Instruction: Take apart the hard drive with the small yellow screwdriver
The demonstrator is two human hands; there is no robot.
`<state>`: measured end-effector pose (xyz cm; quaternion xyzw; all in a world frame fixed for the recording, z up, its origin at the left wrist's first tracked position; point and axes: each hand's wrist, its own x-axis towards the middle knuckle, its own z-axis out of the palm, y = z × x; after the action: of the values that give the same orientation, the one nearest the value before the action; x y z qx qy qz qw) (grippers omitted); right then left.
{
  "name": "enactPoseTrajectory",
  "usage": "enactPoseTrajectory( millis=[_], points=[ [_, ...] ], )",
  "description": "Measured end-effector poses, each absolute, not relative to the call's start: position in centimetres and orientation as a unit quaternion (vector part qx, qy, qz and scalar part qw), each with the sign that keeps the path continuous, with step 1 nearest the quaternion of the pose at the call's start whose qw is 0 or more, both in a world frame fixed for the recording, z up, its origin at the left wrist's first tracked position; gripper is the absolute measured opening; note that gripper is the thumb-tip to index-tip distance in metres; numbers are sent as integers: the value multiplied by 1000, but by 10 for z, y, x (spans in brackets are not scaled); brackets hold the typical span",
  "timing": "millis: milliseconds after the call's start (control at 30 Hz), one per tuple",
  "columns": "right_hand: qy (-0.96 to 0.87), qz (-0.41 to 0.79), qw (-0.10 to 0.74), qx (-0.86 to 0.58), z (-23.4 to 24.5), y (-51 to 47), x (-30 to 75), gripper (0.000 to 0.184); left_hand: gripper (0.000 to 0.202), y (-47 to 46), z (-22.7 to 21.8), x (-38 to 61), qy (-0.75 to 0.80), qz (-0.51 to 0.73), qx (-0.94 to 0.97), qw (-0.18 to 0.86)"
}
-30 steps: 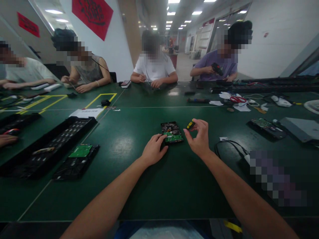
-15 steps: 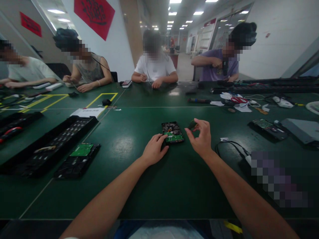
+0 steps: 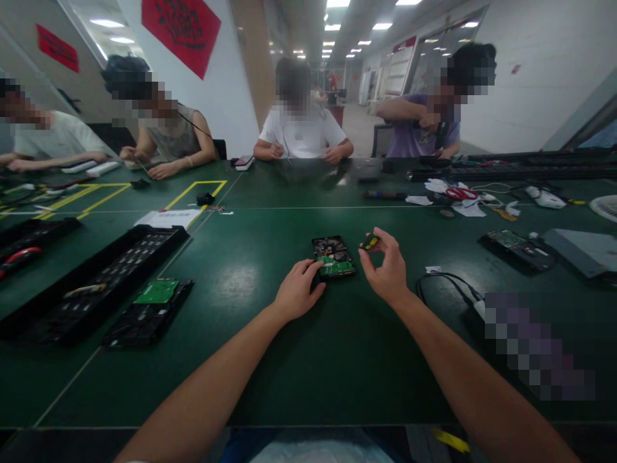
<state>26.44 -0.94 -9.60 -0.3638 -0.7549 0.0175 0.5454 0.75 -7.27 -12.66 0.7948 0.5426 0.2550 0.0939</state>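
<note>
Hard drive [image 3: 333, 257] flat on the tabletop [image 3: 270, 373], well back from the near edge, between it and the far edge; green circuit board [image 3: 338, 266] exposed on the end facing the near edge. Left grip [image 3: 299, 289]: fingers laid slightly curled at the drive's left side, thumb spread apart toward the near edge; cannot tell whether it pinches the case or only bears on it. Right grip [image 3: 385, 263]: thumb and fingertips drawn together on a small black-and-yellow piece [image 3: 371, 242], just right of the drive and apart from it. No shaft or tip made out on that piece. Risks, as judged: pinch looks light for something so small; a twist of the fingertips could let it slip and drop onto the bare board. Surface seems slick, light glaring off it; uneven or eased pressure on the left could let the drive skid or swivel. Fingertips bearing on the board might mark its parts. Cable [image 3: 450, 274] loops near the right grip, on its outer side; a sideways sweep could snag it.
</note>
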Motion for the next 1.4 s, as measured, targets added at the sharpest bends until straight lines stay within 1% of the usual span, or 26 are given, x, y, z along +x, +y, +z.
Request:
enactPoseTrajectory(
  millis=[100,300,433,567,667,800,1067,1233,1400],
  points=[
    [-758,2,537,-369,-95,-10,265,66,57,-73,-127,7,544,256,794,93],
    [-778,82,511,-358,-95,-12,264,61,58,-72,-128,7,543,255,795,92],
    [-776,50,513,-364,-96,-11,263,61,58,-72,-129,7,542,259,794,92],
    [-777,16,511,-368,-95,-11,263,65,57,-72,-130,7,538,261,796,95],
    [-782,31,505,-365,-94,-11,264,68,59,-71,-131,7,539,260,796,93],
    [-784,70,496,-366,-95,-11,265,68,58,-70,-133,6,538,258,797,90],
    [-783,28,497,-373,-98,-9,266,74,57,-71,-133,6,532,262,801,85],
    [-788,56,487,-373,-95,-11,267,73,58,-70,-134,6,536,258,799,84],
    [-778,78,498,-374,-95,-12,266,70,58,-69,-135,6,537,256,799,87]
  ],
)
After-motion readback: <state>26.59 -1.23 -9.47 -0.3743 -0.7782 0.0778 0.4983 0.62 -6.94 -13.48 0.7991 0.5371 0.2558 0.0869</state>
